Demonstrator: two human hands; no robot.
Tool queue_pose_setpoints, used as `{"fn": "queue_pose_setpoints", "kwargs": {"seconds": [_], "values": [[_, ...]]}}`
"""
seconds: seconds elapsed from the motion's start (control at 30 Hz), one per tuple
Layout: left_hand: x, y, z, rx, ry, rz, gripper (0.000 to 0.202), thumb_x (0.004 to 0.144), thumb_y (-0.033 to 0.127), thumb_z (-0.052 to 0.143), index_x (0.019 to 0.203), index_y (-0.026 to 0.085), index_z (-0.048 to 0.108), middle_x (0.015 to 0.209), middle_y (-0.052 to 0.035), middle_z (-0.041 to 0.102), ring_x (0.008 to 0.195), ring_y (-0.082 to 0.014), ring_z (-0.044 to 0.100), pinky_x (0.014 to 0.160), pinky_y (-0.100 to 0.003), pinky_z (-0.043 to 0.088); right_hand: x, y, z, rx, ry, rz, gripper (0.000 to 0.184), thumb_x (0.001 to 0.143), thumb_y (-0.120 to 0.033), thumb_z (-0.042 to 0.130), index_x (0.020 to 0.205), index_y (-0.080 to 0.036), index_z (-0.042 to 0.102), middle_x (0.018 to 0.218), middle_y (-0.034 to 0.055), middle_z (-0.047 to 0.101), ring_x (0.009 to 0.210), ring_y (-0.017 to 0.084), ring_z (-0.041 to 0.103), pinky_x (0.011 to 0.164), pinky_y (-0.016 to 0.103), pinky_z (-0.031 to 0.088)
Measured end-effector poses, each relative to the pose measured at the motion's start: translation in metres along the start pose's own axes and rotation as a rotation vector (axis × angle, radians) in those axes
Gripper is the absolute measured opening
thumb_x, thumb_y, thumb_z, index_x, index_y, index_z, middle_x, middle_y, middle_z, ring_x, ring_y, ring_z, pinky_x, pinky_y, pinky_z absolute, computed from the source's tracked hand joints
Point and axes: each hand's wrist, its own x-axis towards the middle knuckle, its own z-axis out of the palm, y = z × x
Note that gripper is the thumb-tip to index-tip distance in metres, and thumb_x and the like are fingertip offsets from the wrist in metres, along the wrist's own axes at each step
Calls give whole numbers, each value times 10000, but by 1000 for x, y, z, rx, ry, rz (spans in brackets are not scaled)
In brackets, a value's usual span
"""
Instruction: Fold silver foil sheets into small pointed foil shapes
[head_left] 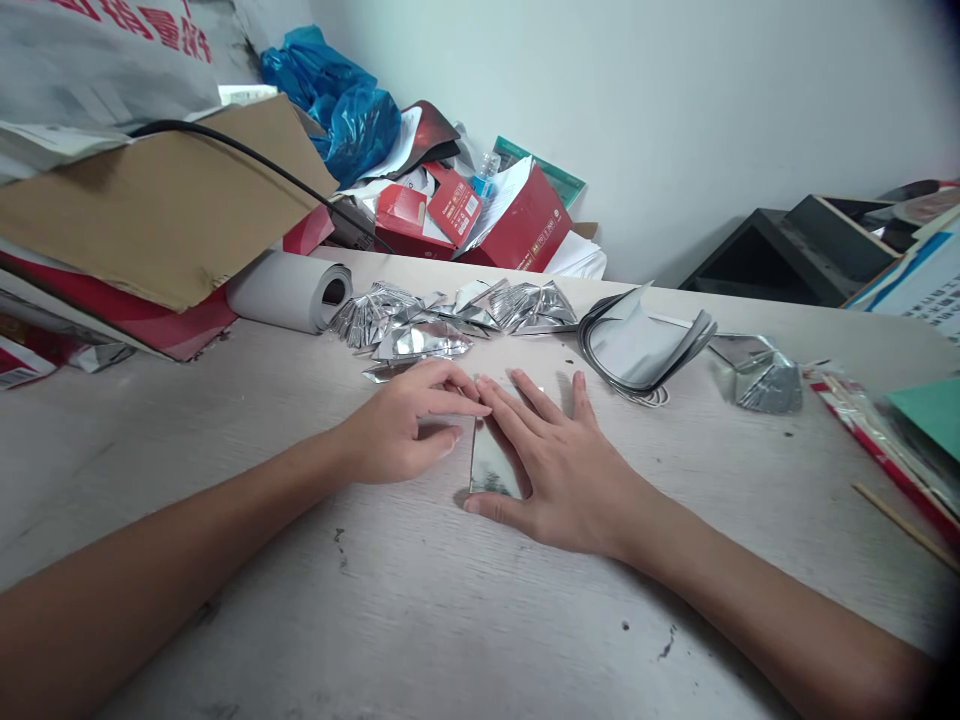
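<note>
A flat, shiny silver sheet (491, 462) lies on the pale tabletop (420, 610), mostly covered by my right hand (559, 465). That hand rests palm down on it with its fingers spread. At the sheet's left edge is my left hand (409, 425), its fingers loosely bent and apart, the index fingertip meeting the fingertips of my right hand. Nothing shows in its grasp. Just beyond my hands are fanned silver foil pieces (424, 340) in a loose row. A curled stack of grey-white sheets (645, 345) stands to the right, beside another folded silver foil piece (765, 378).
A white paper roll (292, 290) and a cardboard piece (172, 210) are at the left. Red boxes (529, 225) and a blue plastic bag (337, 110) crowd the back. Dark trays (795, 250), papers and a thin wooden stick (904, 525) lie right.
</note>
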Motion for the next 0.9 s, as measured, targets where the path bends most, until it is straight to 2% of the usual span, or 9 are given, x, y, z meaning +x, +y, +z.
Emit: {"fn": "queue_pose_setpoints", "kwargs": {"seconds": [0.17, 0.33, 0.43, 0.5, 0.57, 0.63, 0.9], "values": [[-1, 5, 8, 181, -16, 182, 271, 882, 81, 596, 1090, 171, 744, 1061, -95, 720, 967, -207, 650, 876, -401, 541, -1, 2, 4, -21, 21, -17, 1145, 817, -936, 193, 1668, -206, -35, 1737, 60, 78, 1642, 413, 81, 1219, 856, -51], [-4, 4, 9, 235, -70, 258, 312, 827, 54, 585, 1078, 154, 741, 1162, -132, 713, 1064, -261, 670, 901, -451, 546, -1, 2, 5, -29, 31, -19, 1192, 780, -966, 217, 1670, -207, -16, 1737, 48, 62, 1638, 419, 81, 1218, 856, -59], [-5, 2, 7, 208, -60, 300, 317, 776, 27, 581, 1007, 167, 747, 1152, -127, 716, 1059, -263, 681, 895, -449, 551, -1, 0, 1, -43, 24, -24, 1044, 866, -888, 198, 1672, -240, 50, 1738, 18, 59, 1640, 406, 93, 1222, 857, -28], [-5, 2, 7, 178, -69, 295, 304, 754, 13, 579, 944, 178, 750, 1113, -112, 722, 1031, -252, 688, 910, -451, 551, -2, 0, -1, -58, -3, -19, 848, 971, -751, 149, 1669, -273, 81, 1737, -26, 42, 1647, 376, 87, 1232, 851, -3], [-4, 3, 6, 139, -83, 277, 295, 744, -1, 582, 901, 179, 755, 1074, -103, 720, 997, -240, 689, 924, -457, 549, -2, -1, -3, -78, -29, -16, 731, 1026, -635, 138, 1667, -285, 92, 1734, -58, 13, 1651, 362, 71, 1235, 849, 9], [-4, 4, 6, 96, -87, 261, 290, 745, -11, 584, 876, 179, 759, 1044, -97, 712, 973, -227, 685, 930, -454, 547, -2, -1, -3, -100, -43, -12, 708, 1038, -593, 169, 1667, -278, 91, 1731, -66, -15, 1650, 366, 58, 1233, 852, 11], [-5, 3, 1, 4, -162, 198, 299, 767, -9, 623, 863, 217, 794, 1052, -82, 691, 1011, -211, 670, 1015, -454, 531, -2, -2, -2, -104, -56, 4, 719, 1031, -601, 192, 1668, -287, 83, 1726, -81, -43, 1649, 368, 40, 1229, 855, 13]]}}
